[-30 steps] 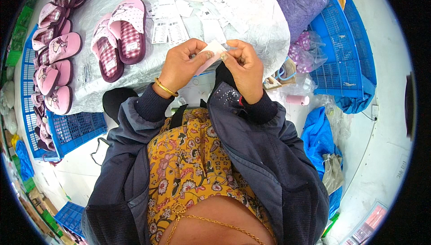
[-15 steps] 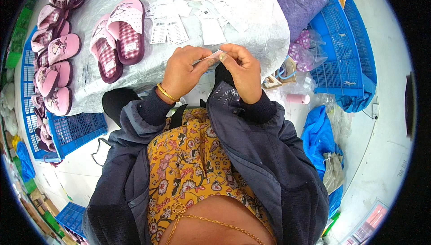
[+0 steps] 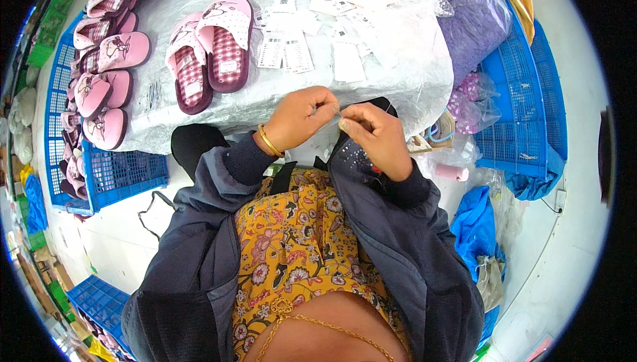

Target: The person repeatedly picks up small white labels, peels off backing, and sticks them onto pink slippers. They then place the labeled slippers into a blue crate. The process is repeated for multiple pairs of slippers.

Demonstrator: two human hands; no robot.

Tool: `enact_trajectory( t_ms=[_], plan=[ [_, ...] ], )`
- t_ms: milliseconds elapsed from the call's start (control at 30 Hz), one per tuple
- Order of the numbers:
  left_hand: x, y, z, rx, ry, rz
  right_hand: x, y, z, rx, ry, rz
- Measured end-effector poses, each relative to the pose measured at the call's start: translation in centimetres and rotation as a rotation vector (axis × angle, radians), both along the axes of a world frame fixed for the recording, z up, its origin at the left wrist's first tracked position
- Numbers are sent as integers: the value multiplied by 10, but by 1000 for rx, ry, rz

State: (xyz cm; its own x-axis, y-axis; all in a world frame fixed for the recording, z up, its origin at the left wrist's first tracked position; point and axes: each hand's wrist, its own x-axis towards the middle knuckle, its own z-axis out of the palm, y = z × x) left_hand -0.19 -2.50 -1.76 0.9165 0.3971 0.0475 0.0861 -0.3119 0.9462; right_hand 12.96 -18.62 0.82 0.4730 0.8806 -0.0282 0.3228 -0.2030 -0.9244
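— Well, how much is done?
— Unclear; left hand (image 3: 300, 119) and right hand (image 3: 381, 139) pinch close together; whether they hold anything cannot be told; beyond, paired pink slippers (image 3: 223, 50) lie tabletop; farther, white printed labels (image 3: 296, 55) lie loose, seemingly unused.

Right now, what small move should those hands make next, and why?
Perhaps the left hand and right hand should shift slightly forward, farther over the table. Their fingertips nearly meet close to its near edge, and anything between them is too small to make out, so something that tiny might drop past the edge unnoticed.
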Motion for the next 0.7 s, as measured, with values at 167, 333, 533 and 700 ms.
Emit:
enact_trajectory(
  t_ms=[167, 333, 533, 700],
  plan=[
    [-12, 7, 19, 347, -99, 152, -7, -9, 32, 31, 87, -134],
    [-11, -8, 25, 268, -199, 69, -19, 6, 13, 82, 355, -104],
    [-18, 30, 25, 776, -105, 269, -12, 13, -2, 81, 276, -37],
    [-17, 81, 14, 1226, 189, 332, -16, 14, -7, 131, 293, 1]
  ],
)
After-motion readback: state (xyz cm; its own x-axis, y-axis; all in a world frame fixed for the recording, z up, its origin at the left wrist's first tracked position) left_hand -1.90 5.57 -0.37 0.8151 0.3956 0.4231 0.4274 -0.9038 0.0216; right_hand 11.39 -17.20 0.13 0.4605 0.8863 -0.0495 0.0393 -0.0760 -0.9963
